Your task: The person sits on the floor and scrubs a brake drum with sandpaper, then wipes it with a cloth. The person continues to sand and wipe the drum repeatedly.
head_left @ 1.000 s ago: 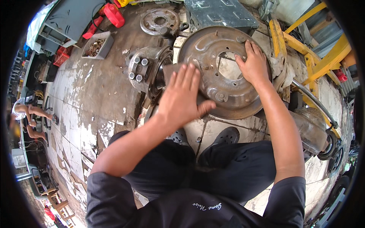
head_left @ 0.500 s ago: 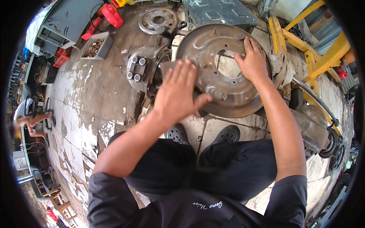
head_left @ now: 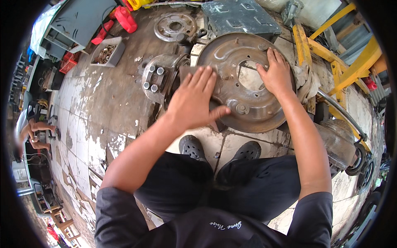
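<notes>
A large round rusty metal plate (head_left: 231,89), looking like a brake backing plate, stands tilted before me with a big hole in its middle. My left hand (head_left: 192,97) lies flat with fingers stretched over its left edge. From beneath that palm stick out parts of a thin brown sheet (head_left: 187,73), perhaps sandpaper; most of it is hidden. My right hand (head_left: 276,76) rests on the plate's right side, fingers spread, beside the hole. Left of the plate sits a metal hub part (head_left: 155,78) with several shiny bolt heads.
A round metal disc (head_left: 175,27) and a dark metal box (head_left: 242,18) lie behind. A grey bin (head_left: 108,51) of small parts stands far left. Yellow frame bars (head_left: 304,45) rise at right, near an axle-like housing (head_left: 339,144). Another person (head_left: 35,132) is at the left edge.
My left hand has shifted slightly away from me along the plate's left side. The right hand keeps its place on the plate. The whole view has moved a little.
</notes>
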A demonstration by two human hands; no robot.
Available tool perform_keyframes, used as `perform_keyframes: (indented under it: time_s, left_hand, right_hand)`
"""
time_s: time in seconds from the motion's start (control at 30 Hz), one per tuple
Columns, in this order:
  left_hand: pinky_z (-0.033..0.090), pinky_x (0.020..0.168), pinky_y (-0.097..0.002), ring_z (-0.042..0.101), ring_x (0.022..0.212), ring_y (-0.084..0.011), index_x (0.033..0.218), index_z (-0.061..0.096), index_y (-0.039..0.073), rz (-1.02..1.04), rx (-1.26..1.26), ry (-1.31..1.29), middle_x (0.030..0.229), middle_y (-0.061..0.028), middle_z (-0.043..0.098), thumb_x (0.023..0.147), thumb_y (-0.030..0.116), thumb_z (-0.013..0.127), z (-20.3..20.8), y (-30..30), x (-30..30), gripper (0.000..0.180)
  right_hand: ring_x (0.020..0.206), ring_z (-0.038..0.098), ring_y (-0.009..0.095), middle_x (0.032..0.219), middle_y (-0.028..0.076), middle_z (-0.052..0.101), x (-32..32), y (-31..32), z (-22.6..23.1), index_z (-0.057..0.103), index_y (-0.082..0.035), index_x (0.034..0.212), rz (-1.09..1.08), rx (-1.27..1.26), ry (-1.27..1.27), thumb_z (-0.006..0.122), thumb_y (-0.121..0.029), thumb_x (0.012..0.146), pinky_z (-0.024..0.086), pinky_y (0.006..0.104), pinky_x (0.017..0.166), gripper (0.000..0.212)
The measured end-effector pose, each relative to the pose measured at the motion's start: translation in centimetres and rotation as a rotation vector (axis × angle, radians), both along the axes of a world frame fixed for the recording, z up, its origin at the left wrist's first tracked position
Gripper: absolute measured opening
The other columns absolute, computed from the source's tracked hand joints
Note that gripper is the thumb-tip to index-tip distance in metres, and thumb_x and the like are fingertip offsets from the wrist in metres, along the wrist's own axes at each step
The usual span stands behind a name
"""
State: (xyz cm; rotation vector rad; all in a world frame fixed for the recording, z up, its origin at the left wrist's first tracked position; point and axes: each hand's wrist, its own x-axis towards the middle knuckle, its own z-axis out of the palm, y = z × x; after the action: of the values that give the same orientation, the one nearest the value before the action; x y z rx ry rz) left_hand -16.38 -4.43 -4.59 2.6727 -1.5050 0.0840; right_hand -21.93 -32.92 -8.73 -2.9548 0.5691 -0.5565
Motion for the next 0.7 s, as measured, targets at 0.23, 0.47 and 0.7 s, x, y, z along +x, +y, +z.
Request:
perform_keyframes:
  time_s: [0.23, 0.47, 0.7]
  left_hand:
    - [0.021, 0.122, -0.0493, 0.019, 0.152, -0.0371, 0.151, 0.027, -0.010, -0.105, 0.057, 0.100, 0.161, -0.0260, 0.024, 0.083, 0.082, 0.047, 1.0, 0.8, -0.4, 0.116]
    - [0.023, 0.121, -0.0491, 0.022, 0.150, -0.0405, 0.150, 0.030, -0.010, -0.035, -0.051, 0.041, 0.159, -0.0273, 0.027, 0.086, 0.082, 0.043, -0.1, 0.5, -0.3, 0.113]
    - [0.022, 0.121, -0.0510, 0.022, 0.150, -0.0401, 0.151, 0.028, -0.010, 0.080, -0.080, -0.010, 0.159, -0.0287, 0.026, 0.086, 0.084, 0.036, -0.1, -0.6, 0.8, 0.114]
  right_hand:
    - [0.139, 0.042, 0.037, 0.149, 0.023, 0.045, 0.0, -0.5, 0.2, 0.042, -0.002, 0.147, -0.017, -0.016, 0.016, 0.065, -0.040, 0.091, 0.030, 0.0490, 0.116, 0.071]
    - [0.138, 0.042, 0.038, 0.147, 0.024, 0.046, -0.2, -0.2, 0.0, 0.043, -0.001, 0.146, 0.013, -0.007, -0.019, 0.065, -0.039, 0.091, 0.032, 0.0494, 0.115, 0.070]
    - [0.138, 0.042, 0.038, 0.147, 0.024, 0.046, 0.2, 0.0, 0.5, 0.045, -0.001, 0.145, 0.033, 0.009, -0.036, 0.065, -0.040, 0.091, 0.032, 0.0495, 0.115, 0.070]
